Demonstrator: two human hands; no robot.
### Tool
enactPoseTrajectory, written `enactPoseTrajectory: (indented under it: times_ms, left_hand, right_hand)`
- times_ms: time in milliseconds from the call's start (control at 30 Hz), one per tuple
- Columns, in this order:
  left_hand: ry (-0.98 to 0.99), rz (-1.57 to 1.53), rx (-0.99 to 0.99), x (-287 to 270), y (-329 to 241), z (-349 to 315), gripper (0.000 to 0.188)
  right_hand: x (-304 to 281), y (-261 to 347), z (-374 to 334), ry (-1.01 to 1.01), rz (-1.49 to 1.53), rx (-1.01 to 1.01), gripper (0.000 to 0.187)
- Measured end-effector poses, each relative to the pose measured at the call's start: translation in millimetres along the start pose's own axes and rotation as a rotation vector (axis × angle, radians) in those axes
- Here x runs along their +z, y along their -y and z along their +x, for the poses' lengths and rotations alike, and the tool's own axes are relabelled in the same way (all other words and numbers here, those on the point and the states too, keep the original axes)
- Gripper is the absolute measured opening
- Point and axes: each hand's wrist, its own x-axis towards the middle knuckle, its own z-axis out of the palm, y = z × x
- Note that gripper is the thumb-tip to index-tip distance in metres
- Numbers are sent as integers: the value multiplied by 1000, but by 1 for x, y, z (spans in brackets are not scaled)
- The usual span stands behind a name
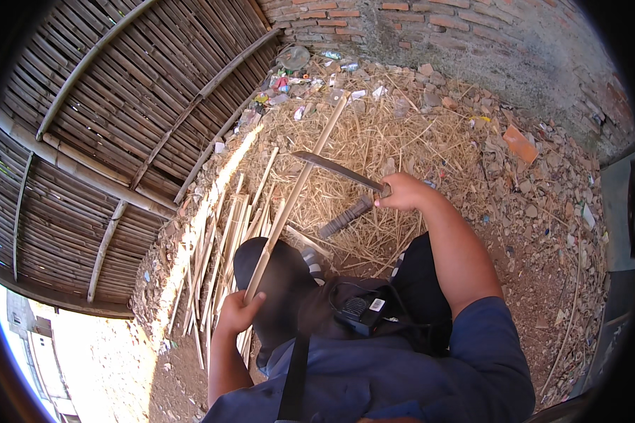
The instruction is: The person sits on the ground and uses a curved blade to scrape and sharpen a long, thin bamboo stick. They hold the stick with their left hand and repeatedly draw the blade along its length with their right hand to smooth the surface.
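Observation:
My left hand (239, 312) is closed round the near end of a long split bamboo strip (287, 210), which slants up and away over my knee. In my right hand (404, 192) is the handle of a machete (339, 169) with a curved dark blade. The blade's tip end lies across the strip, past its middle; whether it touches cannot be told. Beneath the machete, a ridged dark cylindrical piece (346, 217) rests on the shavings. Many cut bamboo strips (219, 254) are piled on the ground to the left of my knee.
Straw-like shavings (395, 141) cover the ground ahead, with rubble and litter (282, 84) around them. A bamboo-slat wall (120, 106) rises at the left and a brick wall (487, 42) at the back. An orange tile piece (520, 144) lies at the right. A black device (360, 311) sits at my lap.

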Motion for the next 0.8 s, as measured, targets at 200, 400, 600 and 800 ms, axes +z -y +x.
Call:
enactPoseTrajectory:
  times_ms: [200, 400, 600, 800]
  left_hand:
    - [21, -88, -9, 2, 14, 5, 40]
    - [37, -72, -26, 0, 9, 4, 39]
    - [51, -85, -33, -1, 0, 1, 38]
    - [46, -79, -34, -1, 3, 1, 39]
  right_hand:
    - [-1, 4, -1, 7, -1, -25, 46]
    - [3, 1, -1, -31, -5, -31, 45]
    - [-1, 4, -1, 19, -16, -5, 55]
    - [-1, 5, -1, 37, 6, -5, 58]
